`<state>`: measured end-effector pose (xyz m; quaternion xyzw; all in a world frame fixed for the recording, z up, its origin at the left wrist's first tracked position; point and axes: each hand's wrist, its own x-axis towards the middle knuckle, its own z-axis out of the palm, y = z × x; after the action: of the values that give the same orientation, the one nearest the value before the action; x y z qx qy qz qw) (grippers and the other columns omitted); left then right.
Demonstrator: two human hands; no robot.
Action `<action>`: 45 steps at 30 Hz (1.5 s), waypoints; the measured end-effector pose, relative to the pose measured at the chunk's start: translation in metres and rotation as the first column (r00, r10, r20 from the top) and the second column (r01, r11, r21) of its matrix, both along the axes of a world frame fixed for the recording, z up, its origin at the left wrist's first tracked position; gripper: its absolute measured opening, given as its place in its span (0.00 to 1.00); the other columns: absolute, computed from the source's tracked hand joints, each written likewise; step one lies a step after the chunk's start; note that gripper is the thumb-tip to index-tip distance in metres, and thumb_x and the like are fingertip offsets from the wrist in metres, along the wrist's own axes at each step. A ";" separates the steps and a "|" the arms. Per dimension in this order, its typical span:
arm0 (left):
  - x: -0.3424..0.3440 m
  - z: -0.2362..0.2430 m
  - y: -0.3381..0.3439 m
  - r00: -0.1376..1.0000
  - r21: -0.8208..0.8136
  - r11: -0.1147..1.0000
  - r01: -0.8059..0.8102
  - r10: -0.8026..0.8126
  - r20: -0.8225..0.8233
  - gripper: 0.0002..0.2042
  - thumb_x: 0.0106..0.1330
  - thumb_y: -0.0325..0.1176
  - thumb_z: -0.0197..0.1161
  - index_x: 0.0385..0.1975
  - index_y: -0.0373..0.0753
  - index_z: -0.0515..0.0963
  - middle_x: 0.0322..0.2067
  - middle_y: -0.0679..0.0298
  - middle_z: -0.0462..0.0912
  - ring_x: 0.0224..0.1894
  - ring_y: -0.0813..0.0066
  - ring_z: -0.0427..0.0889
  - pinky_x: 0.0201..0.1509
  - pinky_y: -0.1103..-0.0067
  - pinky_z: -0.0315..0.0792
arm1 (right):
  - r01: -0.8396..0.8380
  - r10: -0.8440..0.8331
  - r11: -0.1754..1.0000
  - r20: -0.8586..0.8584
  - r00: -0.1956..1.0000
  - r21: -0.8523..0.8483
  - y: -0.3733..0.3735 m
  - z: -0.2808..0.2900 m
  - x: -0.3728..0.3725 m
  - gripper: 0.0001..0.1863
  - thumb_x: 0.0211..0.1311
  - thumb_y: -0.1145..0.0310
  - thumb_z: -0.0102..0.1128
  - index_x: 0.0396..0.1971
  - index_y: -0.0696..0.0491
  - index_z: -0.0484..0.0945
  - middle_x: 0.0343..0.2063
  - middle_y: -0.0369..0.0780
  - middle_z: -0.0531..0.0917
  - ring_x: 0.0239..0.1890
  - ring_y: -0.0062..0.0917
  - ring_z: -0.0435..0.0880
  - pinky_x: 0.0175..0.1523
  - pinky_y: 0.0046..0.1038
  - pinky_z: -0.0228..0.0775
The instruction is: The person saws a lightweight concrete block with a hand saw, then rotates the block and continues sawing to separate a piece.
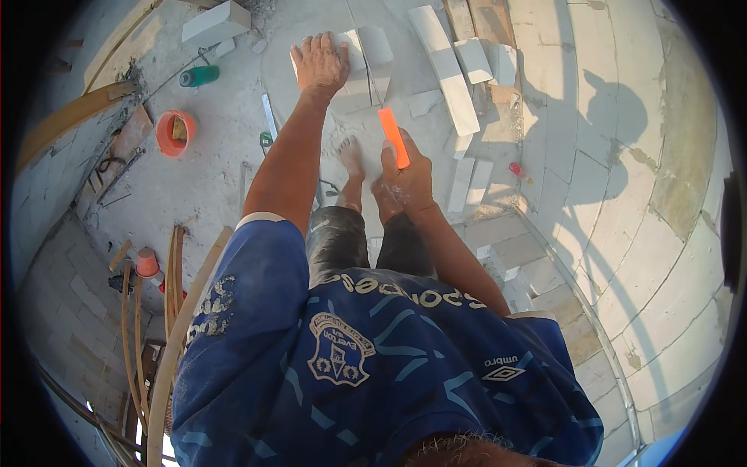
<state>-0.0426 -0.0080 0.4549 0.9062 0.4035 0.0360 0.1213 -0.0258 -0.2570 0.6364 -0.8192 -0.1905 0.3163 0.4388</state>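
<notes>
So, closest in is the blue shirt (373, 350), then dark shorts (337, 237) that look pretty dusty, with bare feet (352, 156) on the grey floor (222, 167). The right hand (408, 175) is out in front of the legs, fingers wrapped round the orange handle of a saw (394, 138). A couple of slim pale offcuts (461, 185) lie side by side over to its right, and a tape measure (266, 141) sits left of the feet with its strip pulled out. Bit further out is the white block (352, 89), on the floor just past the feet. The blade runs away over it, with block on both sides of the blade, though I can't tell how deep it's in. Left hand (320, 66) is palm down on the block's left part, fingers somewhat spread. Off to the left there's an orange bucket (161, 134) with something brown inside, then a green bottle (200, 75) lying on its side. Right of the block is a long slab (443, 70), and way up top left, another chunky white block (216, 23).
</notes>
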 end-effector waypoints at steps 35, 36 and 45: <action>0.064 -0.004 0.100 0.967 -0.100 0.995 0.008 -0.033 -0.251 0.27 0.79 0.56 0.42 0.63 0.45 0.76 0.59 0.59 0.82 0.65 0.58 0.77 0.70 0.55 0.62 | 0.066 -0.106 0.981 -0.217 0.970 -0.183 0.055 0.047 0.033 0.19 0.72 0.61 0.59 0.55 0.57 0.82 0.24 0.41 0.83 0.28 0.19 0.80 0.37 0.29 0.75; 0.065 -0.004 0.101 0.968 -0.112 0.994 0.001 -0.029 -0.251 0.27 0.79 0.56 0.42 0.63 0.46 0.77 0.59 0.59 0.82 0.65 0.58 0.77 0.69 0.56 0.63 | 0.059 -0.084 0.987 -0.169 0.982 -0.149 0.042 0.049 0.025 0.20 0.72 0.60 0.59 0.56 0.57 0.81 0.25 0.47 0.85 0.29 0.31 0.85 0.37 0.34 0.77; 0.070 -0.005 0.111 0.955 -0.102 0.995 -0.013 -0.018 -0.296 0.27 0.80 0.56 0.40 0.62 0.44 0.77 0.59 0.58 0.83 0.65 0.58 0.77 0.69 0.58 0.64 | -0.042 -0.001 0.975 -0.196 0.981 -0.217 0.105 0.034 0.081 0.20 0.70 0.57 0.57 0.41 0.61 0.83 0.27 0.52 0.86 0.32 0.49 0.86 0.42 0.41 0.78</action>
<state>0.0273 0.1029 0.4499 0.8944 0.4172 -0.1214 0.1058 0.0549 -0.1518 0.6703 -0.8258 -0.1188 0.4187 0.3587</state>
